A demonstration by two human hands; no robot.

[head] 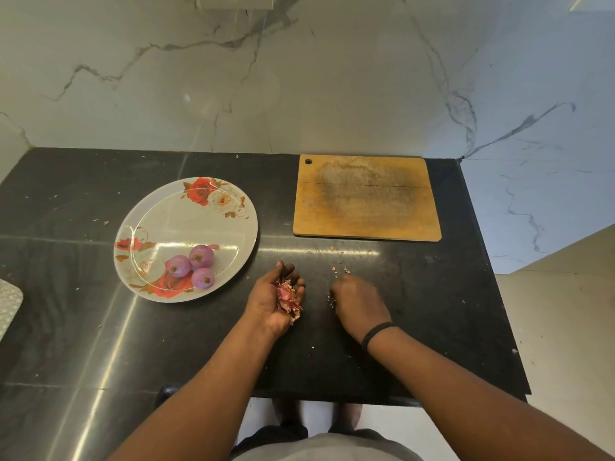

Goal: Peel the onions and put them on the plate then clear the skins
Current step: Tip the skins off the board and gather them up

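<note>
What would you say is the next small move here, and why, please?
Probably the right hand should sweep the small skin flakes just beyond it toward the left hand, which cups the gathered skins. All three onions sit peeled on the plate; only crumbs remain.

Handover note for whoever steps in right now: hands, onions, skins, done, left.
Left hand: palm up, cupping a pile of skins.
Right hand: palm down on the counter, fingers curled over scraps; grip unclear.
Three peeled onions sit together on the plate.
Board is bare.
Done: peeling, plating.
Left: gather remaining bits, discard skins.
</note>
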